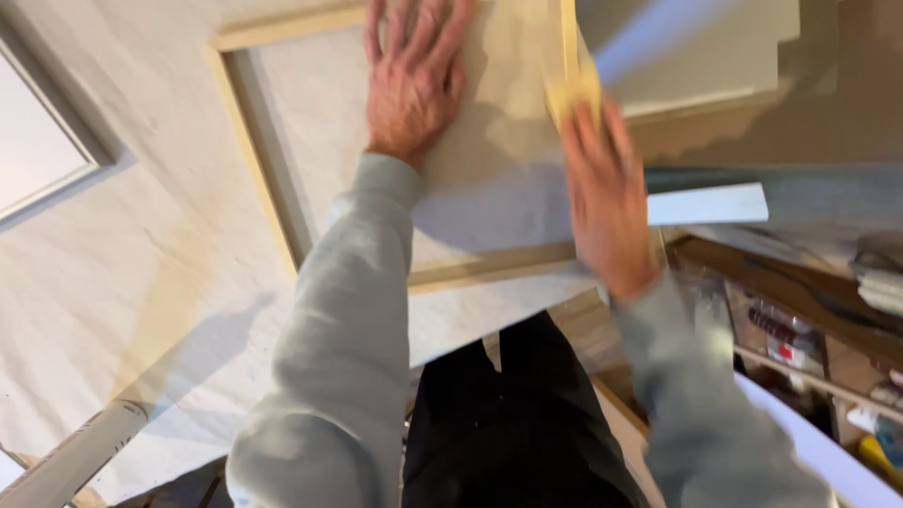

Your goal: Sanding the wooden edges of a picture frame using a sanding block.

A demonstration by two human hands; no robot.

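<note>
Pale wooden rectangular frame with inset panel (pixel 414 179) lies flat on the white-covered worktable (pixel 122 282). Left hand (pixel 414 80) presses it, fingers spread; right hand (pixel 607 202), blurred, clamps a yellow sanding pad (pixel 572 92) on the right rail. Extent sanded cannot be judged

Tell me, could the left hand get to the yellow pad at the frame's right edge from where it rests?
Probably yes: the left hand lies flat on the panel with bare board between it and the yellow pad, though the right hand already covers that pad.
</note>
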